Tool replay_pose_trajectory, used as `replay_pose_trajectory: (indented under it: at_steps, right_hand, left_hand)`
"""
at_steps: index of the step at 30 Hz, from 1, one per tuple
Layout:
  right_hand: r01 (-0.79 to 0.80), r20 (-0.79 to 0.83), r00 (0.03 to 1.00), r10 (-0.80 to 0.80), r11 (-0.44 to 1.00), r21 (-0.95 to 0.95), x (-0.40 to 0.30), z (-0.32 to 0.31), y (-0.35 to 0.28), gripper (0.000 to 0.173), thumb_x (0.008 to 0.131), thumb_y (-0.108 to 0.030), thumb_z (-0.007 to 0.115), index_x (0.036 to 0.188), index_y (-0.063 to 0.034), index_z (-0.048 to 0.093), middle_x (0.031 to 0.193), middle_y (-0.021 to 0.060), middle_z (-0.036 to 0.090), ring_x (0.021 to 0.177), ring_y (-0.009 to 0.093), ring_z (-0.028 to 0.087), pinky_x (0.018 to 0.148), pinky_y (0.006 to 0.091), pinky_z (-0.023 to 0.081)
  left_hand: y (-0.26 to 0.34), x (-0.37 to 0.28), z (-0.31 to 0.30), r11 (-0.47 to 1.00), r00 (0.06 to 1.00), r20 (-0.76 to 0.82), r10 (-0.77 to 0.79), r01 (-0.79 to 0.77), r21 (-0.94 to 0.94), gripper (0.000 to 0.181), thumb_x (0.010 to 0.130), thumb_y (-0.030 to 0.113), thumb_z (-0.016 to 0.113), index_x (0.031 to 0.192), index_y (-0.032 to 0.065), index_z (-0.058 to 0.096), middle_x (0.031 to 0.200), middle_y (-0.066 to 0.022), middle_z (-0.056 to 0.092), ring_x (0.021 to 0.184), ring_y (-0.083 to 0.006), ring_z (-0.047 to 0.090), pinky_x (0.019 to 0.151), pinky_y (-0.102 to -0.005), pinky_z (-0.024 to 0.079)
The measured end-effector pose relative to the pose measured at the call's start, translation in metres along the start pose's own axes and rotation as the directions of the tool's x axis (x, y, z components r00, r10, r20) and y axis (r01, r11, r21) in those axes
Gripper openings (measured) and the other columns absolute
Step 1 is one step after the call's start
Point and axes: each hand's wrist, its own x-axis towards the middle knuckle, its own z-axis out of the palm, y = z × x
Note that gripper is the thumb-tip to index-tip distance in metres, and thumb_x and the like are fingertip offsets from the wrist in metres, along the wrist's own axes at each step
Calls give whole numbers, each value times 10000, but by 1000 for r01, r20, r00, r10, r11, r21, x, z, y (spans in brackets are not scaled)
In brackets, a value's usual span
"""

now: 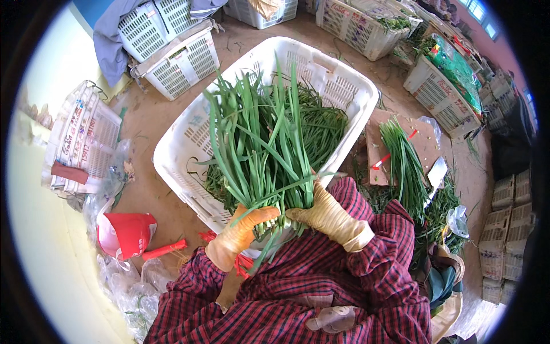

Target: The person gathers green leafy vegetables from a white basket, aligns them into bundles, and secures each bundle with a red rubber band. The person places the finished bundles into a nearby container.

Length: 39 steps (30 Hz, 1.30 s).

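A thick bunch of green Chinese chives (258, 167) is held between my two gloved hands, its pale cut ends towards me and its leaves fanned out away from me. My left hand (238, 234), in an orange-stained glove, grips the stems on the left with the thumb across them. On the right, my right hand (333, 215), in a cream glove, clasps the stems near the same ends. Beneath the bunch stands a white plastic crate (354, 86) with slotted walls, tilted towards me, holding more loose chives (322, 124).
Right of the crate, chives bound with red tape (401, 159) lie on cardboard (423, 146) beside a flat pale object (437, 173). Loose greens (451, 215) spread below. Left are stacked crates (101, 137), a red bag (133, 234) and clear plastic (137, 279). More crates (180, 69) stand behind.
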Motion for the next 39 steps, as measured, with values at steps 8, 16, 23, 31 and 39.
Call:
replay_pose_trajectory:
  at_steps: [8,16,23,31,39]
  right_hand:
    - [308,-168,929,-330,940,-144,1,21,39,1042,714,99,686,1529,-91,66,1328,97,511,1194,194,506,1027,303,401]
    - [138,-235,966,-110,985,105,12,10,57,799,725,45,718,1399,-46,299,1248,60,550,1178,188,506,1040,309,405]
    - [-194,-210,951,229,965,176,-4,-25,10,813,711,61,726,1408,-43,323,1121,80,596,1018,193,571,875,303,492]
    - [-37,-142,983,113,892,451,-10,14,17,741,703,-21,826,1334,-73,442,1105,43,639,1017,174,590,893,295,486]
    - [-73,-184,969,166,900,430,-17,12,24,516,754,34,746,1220,-65,548,1047,32,654,913,139,620,787,285,515]
  left_hand:
    - [-9,0,18,989,997,-49,65,-57,138,487,712,175,747,1138,-6,596,956,-98,676,943,-191,631,873,-322,472]
    - [-12,1,4,988,988,-23,152,-152,-3,252,731,92,773,929,-29,676,951,-140,693,911,-204,658,831,-306,517]
    - [32,-32,10,999,987,-156,-23,18,-39,275,751,109,687,971,-58,677,1006,-171,678,901,-265,651,828,-398,543]
    - [16,-18,39,995,989,-140,53,-64,-74,398,767,228,699,1044,-55,655,910,-148,682,803,-229,655,758,-365,534]
    - [21,-19,37,997,991,-107,-76,74,-24,412,785,258,697,1078,-28,644,838,-107,687,627,-143,630,485,-215,454]
